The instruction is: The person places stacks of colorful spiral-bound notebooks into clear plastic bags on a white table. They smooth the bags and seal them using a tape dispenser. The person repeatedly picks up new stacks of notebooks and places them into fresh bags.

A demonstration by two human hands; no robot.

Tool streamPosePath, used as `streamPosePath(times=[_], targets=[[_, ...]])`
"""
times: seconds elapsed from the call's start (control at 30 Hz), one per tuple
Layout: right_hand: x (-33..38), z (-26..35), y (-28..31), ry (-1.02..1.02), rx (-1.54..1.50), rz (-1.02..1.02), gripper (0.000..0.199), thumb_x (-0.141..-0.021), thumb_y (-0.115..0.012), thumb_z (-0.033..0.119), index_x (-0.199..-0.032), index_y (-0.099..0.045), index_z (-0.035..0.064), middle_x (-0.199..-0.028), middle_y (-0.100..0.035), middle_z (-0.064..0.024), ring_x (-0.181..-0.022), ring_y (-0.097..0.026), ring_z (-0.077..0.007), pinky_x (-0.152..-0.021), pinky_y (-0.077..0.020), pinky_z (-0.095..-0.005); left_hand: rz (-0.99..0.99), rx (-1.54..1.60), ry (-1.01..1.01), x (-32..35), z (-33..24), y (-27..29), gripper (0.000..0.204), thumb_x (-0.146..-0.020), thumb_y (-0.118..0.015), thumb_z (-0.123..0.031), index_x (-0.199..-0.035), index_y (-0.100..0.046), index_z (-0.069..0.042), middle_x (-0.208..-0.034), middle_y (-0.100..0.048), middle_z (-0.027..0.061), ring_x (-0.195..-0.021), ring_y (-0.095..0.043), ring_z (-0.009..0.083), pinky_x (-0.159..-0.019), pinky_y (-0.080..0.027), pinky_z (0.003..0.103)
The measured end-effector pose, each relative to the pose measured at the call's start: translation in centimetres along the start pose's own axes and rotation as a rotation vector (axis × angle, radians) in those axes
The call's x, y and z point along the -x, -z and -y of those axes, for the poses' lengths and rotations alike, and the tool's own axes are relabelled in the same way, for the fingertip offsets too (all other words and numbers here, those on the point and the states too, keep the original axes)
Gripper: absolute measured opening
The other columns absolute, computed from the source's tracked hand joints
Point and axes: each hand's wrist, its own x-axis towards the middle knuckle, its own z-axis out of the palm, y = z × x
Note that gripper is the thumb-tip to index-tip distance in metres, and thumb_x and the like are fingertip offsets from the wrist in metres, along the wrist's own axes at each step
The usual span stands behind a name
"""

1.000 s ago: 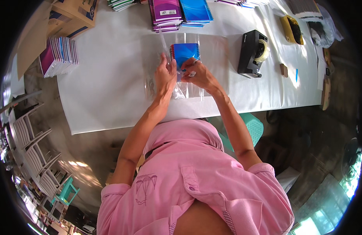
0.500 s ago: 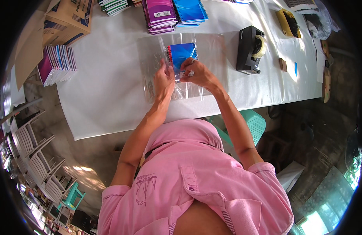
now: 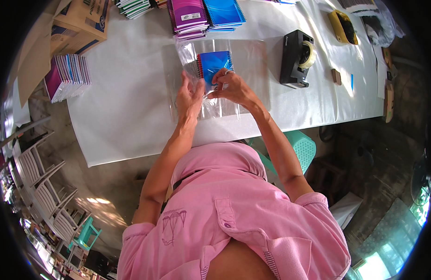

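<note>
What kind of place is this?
Maybe a little packing workshop: there are stacked purple notebooks, a black tape dispenser and a big cardboard box.

The lone blue notebook (image 3: 213,61) is smooth and shiny, with crinkly clear plastic (image 3: 213,109) around it and dull cardboard (image 3: 80,27) to its left.

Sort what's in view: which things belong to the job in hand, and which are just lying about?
In the job:
- blue spiral notebook
- clear plastic, apparently pinched by the right hand, left hand close against it
- probably the tape dispenser and notebook stacks

Apparently lying about:
- yellow container
- brown block
- blue strip
- green stool
</note>
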Motion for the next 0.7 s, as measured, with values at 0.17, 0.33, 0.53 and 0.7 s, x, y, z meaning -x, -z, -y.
streamPosePath(times=[0.17,0.33,0.53,0.7], targets=[[0.0,0.1,0.2,-0.015,0.003,0.063,0.026,-0.067,-0.084,0.016,-0.070,-0.067,-0.0018,-0.097,-0.059,-0.0081,-0.084,-0.059,-0.0182,-0.072,-0.0474,-0.0321,0.114,-0.083,0.025,0.9,-1.4,-0.6,0.070,-0.091,-0.058,-0.016,-0.148,-0.021,0.001,-0.123,-0.060,0.0213,-0.109,-0.061,0.0228,-0.092,-0.046,0.030],[-0.1,-0.1,0.3,0.064,-0.005,0.071,0.020,-0.067,-0.082,0.010,-0.071,-0.067,-0.0025,-0.099,-0.059,-0.0084,-0.089,-0.059,-0.0198,-0.077,-0.0481,-0.0322,0.167,0.078,0.031,0.8,-1.1,0.7,0.072,-0.091,-0.060,-0.011,-0.149,-0.020,0.001,-0.125,-0.060,0.0196,-0.111,-0.060,0.0203,-0.093,-0.045,0.030],[-0.1,-0.5,0.2,0.107,0.088,0.069,0.015,-0.065,-0.080,0.004,-0.071,-0.068,-0.0020,-0.098,-0.060,-0.0082,-0.094,-0.058,-0.0219,-0.081,-0.0484,-0.0341,0.152,0.100,-0.041,0.8,-1.2,0.1,0.073,-0.091,-0.061,-0.012,-0.149,-0.019,0.001,-0.125,-0.060,0.0189,-0.114,-0.059,0.0213,-0.095,-0.045,0.030],[-0.3,-1.1,-0.2,0.116,0.174,0.039,0.016,-0.064,-0.081,0.004,-0.071,-0.068,-0.0024,-0.094,-0.060,-0.0081,-0.094,-0.058,-0.0218,-0.081,-0.0480,-0.0345,0.180,-0.044,-0.065,0.9,-0.6,-0.4,0.069,-0.091,-0.059,-0.010,-0.148,-0.022,0.001,-0.125,-0.060,0.0201,-0.109,-0.062,0.0239,-0.091,-0.047,0.029]])
